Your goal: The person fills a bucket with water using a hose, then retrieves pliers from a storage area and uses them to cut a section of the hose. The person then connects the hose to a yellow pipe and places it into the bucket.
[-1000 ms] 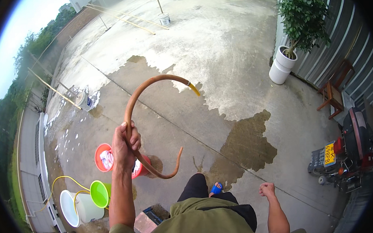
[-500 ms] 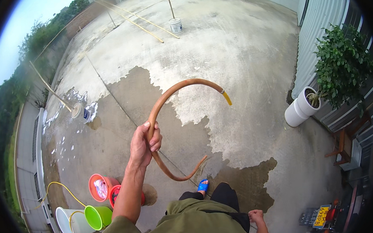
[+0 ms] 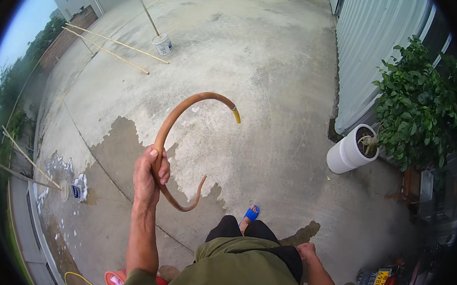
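Note:
My left hand [image 3: 150,172] is wrapped round the middle of a brown hose [image 3: 176,111], held out ahead of me above the floor. The hose bends in an open C. Its upper end carries a metal clamp and a short yellow tube end [image 3: 237,115]; the lower end curls up to a thin tip. My right hand [image 3: 306,251] is by my right hip with its fingers curled, and nothing shows in it. A blue slipper [image 3: 251,213] on my foot stands on the concrete just ahead.
Wet patches [image 3: 118,150] darken the concrete. A white planter [image 3: 352,151] with a leafy plant [image 3: 416,97] stands at right, a motorbike [image 3: 389,279] below it. A red bucket [image 3: 111,280] and yellow hose [image 3: 84,278] lie lower left. Pole-holding pails [image 3: 162,44] and bamboo poles [image 3: 111,52] stand farther off.
My view has swung right and forward; the planter looks nearer and the green and white buckets have left view. The brown hose is still in my left hand, with its lower end shifted.

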